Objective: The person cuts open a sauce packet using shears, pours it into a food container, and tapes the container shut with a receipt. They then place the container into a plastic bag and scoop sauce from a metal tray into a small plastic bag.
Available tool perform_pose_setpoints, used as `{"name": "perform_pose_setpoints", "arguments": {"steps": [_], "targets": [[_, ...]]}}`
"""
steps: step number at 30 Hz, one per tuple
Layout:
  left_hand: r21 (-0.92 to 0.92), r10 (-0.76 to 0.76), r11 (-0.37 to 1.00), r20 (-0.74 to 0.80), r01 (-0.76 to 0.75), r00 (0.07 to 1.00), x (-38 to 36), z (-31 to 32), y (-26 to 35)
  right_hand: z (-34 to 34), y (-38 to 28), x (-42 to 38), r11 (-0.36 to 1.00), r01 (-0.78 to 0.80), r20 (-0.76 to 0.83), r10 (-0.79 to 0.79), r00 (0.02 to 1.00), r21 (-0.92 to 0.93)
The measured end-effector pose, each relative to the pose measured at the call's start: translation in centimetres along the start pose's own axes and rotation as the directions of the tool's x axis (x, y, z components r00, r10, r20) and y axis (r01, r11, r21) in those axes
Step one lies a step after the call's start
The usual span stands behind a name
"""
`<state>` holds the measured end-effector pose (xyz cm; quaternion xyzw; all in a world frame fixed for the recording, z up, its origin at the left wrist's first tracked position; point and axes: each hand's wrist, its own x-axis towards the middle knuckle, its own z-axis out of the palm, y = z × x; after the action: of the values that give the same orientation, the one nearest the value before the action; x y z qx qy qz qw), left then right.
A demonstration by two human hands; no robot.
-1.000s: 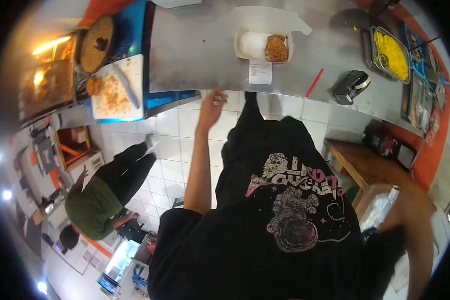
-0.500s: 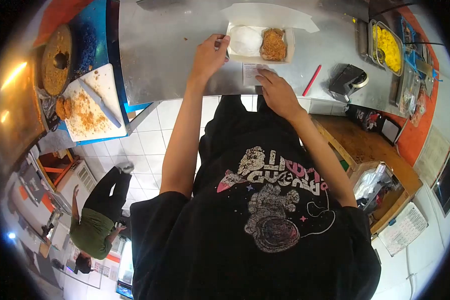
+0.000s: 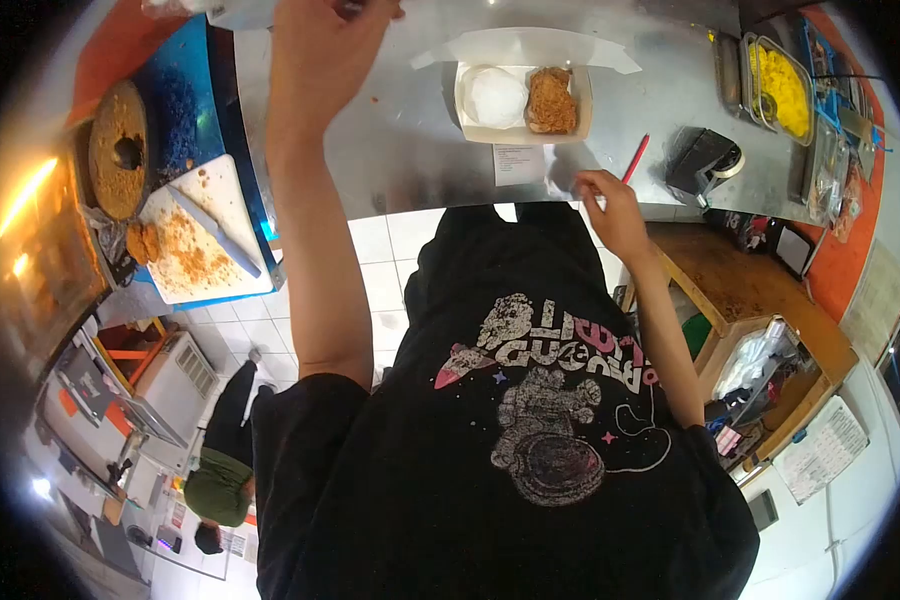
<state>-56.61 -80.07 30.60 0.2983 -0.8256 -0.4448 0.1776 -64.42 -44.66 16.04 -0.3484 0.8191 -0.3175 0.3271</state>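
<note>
A white cardboard food box (image 3: 525,136) stands open on the steel counter, its lid (image 3: 610,58) folded back. Inside are a white mound that looks like wrapped rice (image 3: 494,98) and a piece of fried chicken (image 3: 552,101). A small printed paper slip (image 3: 519,166) lies against the box's near side. My left hand (image 3: 335,50) reaches over the counter's far left, with its fingers partly cut off by the frame's top edge. Near the counter's front edge is my right hand (image 3: 615,212), fingers loosely bent and apart, with nothing visible in them, close to a red pen (image 3: 636,158).
To the right stand a black tape dispenser (image 3: 704,165) and a tray of yellow food (image 3: 782,92). On the left, a knife (image 3: 215,232) rests on a crumb-strewn cutting board (image 3: 170,285) beside a round pan (image 3: 118,170). Another person (image 3: 218,485) stands in the background.
My left hand has let go of the box's left side and moved up and left. My right hand has drawn back from the paper slip, rightward and toward me.
</note>
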Motion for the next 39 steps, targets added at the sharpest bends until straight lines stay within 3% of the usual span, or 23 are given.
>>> {"name": "perform_pose_setpoints", "arguments": {"steps": [3,6,8,10,13,15,16,17,18,19,20,23,25,27,33,37,39], "targets": [[-0.125,0.112,0.985,-0.043,-0.117,0.993,2.4,0.0,1.3,-1.0,1.4,-1.3,1.000,-0.023,-0.134,0.023,0.991,0.003],[-0.011,0.119,0.993,-0.038,-0.120,0.992,2.4,0.1,0.8,-1.5,3.1,-2.4,0.974,-0.226,-0.316,0.212,0.925,-0.010],[0.030,0.156,0.988,-0.062,-0.154,0.986,1.9,-0.2,-0.5,-1.7,3.7,-2.4,0.959,-0.284,-0.369,0.257,0.893,-0.019],[0.130,-0.123,0.984,-0.019,0.124,0.992,0.7,-1.1,-1.6,-1.7,3.9,-2.3,0.938,-0.346,-0.423,0.305,0.853,-0.022],[0.137,-0.280,0.958,0.284,0.250,0.917,-1.4,-1.1,-6.9,-1.6,4.0,-1.2,0.894,-0.426,-0.487,0.312,0.816,-0.141],[0.114,-0.311,0.949,0.460,0.293,0.832,-3.4,0.8,-10.1,-1.4,4.0,-0.1,0.879,-0.279,-0.536,0.032,0.844,-0.387],[0.119,-0.335,0.940,0.499,0.320,0.799,-4.5,2.5,-10.8,-0.9,3.4,0.3,0.935,-0.244,-0.465,0.102,0.879,-0.256],[0.154,-0.363,0.931,0.466,0.330,0.807,-5.5,4.3,-10.7,-0.9,1.5,0.5,0.980,-0.126,-0.313,0.073,0.947,-0.152],[0.186,-0.388,0.922,0.433,0.341,0.814,-6.3,6.1,-10.4,-0.1,2.5,0.7,0.963,0.076,-0.077,-0.099,0.992,-0.260],[0.180,-0.388,0.922,0.430,0.344,0.815,-7.2,7.8,-10.9,1.3,2.3,1.0,0.925,0.204,0.035,-0.203,0.978,-0.320],[0.213,-0.353,0.932,0.366,0.292,0.861,-7.8,9.5,-11.5,2.4,1.9,1.6,0.901,0.349,0.110,-0.332,0.937,-0.257],[0.309,-0.321,0.921,0.254,0.238,0.912,-7.6,12.8,-11.6,3.8,0.0,3.4,0.761,0.515,0.200,-0.476,0.856,-0.393],[0.374,-0.326,0.898,0.213,0.231,0.921,-7.6,13.7,-11.9,4.3,0.6,3.6,0.747,0.521,0.224,-0.471,0.853,-0.414],[0.420,-0.234,0.893,0.119,0.165,0.965,-7.2,14.6,-12.3,4.1,1.3,3.9,0.728,0.523,0.237,-0.468,0.852,-0.442],[0.360,-0.239,0.916,0.128,0.180,0.962,-5.9,16.0,-11.0,1.2,3.8,2.6,0.699,0.419,0.176,-0.394,0.902,-0.579],[0.357,-0.256,0.910,0.089,0.209,0.963,-6.2,16.7,-9.9,-0.7,5.1,2.1,0.776,0.436,0.148,-0.417,0.897,-0.456],[0.064,-0.399,0.914,-0.021,0.400,0.917,-7.2,16.1,-8.4,-2.4,5.1,1.7,0.881,0.395,0.069,-0.391,0.918,-0.259]]}}
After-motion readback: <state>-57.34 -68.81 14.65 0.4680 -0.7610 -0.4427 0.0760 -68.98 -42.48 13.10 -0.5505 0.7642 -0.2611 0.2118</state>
